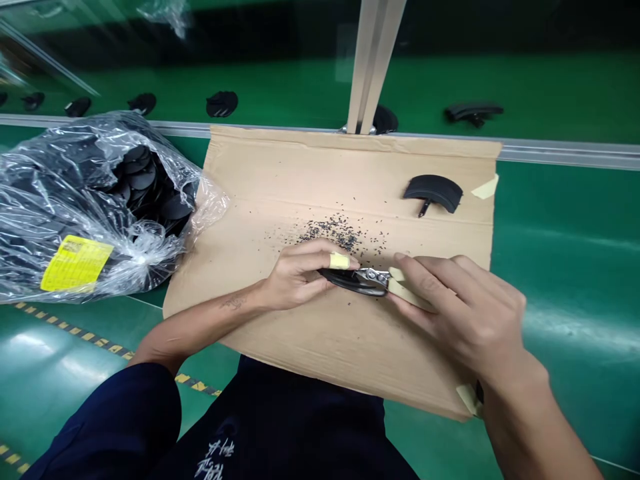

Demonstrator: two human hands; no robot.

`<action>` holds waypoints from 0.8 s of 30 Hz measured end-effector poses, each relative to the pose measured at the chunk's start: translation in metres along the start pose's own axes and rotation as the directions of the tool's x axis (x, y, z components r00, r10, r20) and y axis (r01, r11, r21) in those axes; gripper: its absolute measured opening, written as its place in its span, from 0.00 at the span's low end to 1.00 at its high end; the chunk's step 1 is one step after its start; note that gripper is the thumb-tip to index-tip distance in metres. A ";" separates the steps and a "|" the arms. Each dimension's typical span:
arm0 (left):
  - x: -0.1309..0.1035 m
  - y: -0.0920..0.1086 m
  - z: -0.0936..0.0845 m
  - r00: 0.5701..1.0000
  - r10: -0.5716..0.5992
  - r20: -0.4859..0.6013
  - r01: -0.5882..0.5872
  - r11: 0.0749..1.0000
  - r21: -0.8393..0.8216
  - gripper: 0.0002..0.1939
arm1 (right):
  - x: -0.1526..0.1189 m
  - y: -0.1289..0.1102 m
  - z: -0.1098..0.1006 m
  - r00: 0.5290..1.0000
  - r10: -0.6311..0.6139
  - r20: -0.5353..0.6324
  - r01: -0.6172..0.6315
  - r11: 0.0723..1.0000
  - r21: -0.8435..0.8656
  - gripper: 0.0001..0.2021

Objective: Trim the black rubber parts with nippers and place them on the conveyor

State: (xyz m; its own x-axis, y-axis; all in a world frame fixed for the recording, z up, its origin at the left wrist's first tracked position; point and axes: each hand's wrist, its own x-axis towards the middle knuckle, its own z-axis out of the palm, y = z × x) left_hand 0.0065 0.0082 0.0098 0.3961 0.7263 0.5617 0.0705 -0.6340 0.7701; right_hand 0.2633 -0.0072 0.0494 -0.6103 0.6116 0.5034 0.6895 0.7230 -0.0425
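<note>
My left hand (303,273), with yellow tape round one finger, pinches a round black part (356,283) above the cardboard sheet (295,333). My right hand (455,300) is closed on a pair of metal cutters (375,275) with pale tape-wrapped handles. The cutters' jaws lie at the upper edge of the black part. Many small black bits (340,232) are scattered on the cardboard just beyond my left hand. A curved black part with a short stem (434,193) rests at the cardboard's upper right.
A clear plastic bag (30,213) of black discs (143,177) with a yellow label (76,263) stands at the left. Beyond the metal rail (570,153), several black parts lie on the green belt. An upright post (375,67) rises at the back.
</note>
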 end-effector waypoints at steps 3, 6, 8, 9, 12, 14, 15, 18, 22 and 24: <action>-0.001 0.001 0.001 1.000 0.004 -0.004 -0.004 1.000 -0.012 0.16 | 0.001 -0.003 -0.003 0.999 -0.033 -0.012 0.032 0.998 -0.054 0.13; -0.001 0.001 0.000 1.000 0.008 0.009 -0.008 1.000 -0.010 0.16 | 0.001 -0.004 -0.004 0.999 -0.042 -0.021 0.041 0.998 -0.057 0.12; 0.000 0.000 0.000 0.999 0.014 0.029 -0.014 1.000 -0.003 0.15 | 0.000 -0.004 -0.003 1.000 -0.013 -0.010 0.014 1.000 0.028 0.11; 0.000 0.000 -0.001 0.999 0.018 0.038 -0.018 1.000 0.002 0.15 | 0.000 -0.004 -0.002 1.000 0.013 0.006 -0.014 0.993 0.117 0.10; 0.002 0.001 -0.002 0.999 0.022 0.045 -0.023 1.000 0.021 0.13 | 0.002 -0.003 0.000 0.989 0.119 0.088 -0.146 0.884 0.445 0.11; 0.002 0.000 -0.003 0.999 0.018 0.034 -0.019 0.999 0.043 0.12 | 0.002 0.000 0.001 0.969 0.200 0.145 -0.247 0.812 0.529 0.13; 0.002 -0.001 -0.003 0.999 0.017 0.028 -0.018 0.998 0.055 0.11 | 0.002 0.002 0.002 0.957 0.239 0.167 -0.291 0.806 0.516 0.14; 0.003 -0.003 -0.004 1.000 0.016 0.024 -0.018 0.995 0.102 0.09 | -0.002 0.008 0.004 0.932 0.283 0.228 -0.349 0.872 0.344 0.16; 0.004 -0.001 -0.005 1.000 -0.006 -0.007 0.007 0.979 0.203 0.09 | -0.008 0.014 0.010 0.923 0.206 0.326 -0.246 0.965 0.086 0.17; 0.006 0.002 -0.008 0.997 -0.066 -0.028 0.071 0.971 0.228 0.11 | -0.010 0.016 0.012 0.919 0.176 0.354 -0.208 0.977 0.054 0.17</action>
State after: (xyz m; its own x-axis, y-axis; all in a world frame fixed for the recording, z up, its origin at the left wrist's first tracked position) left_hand 0.0017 0.0133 0.0167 0.3650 0.7737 0.5179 0.3047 -0.6249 0.7188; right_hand 0.2755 0.0018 0.0335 -0.5771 0.8029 0.1498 0.7794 0.5961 -0.1929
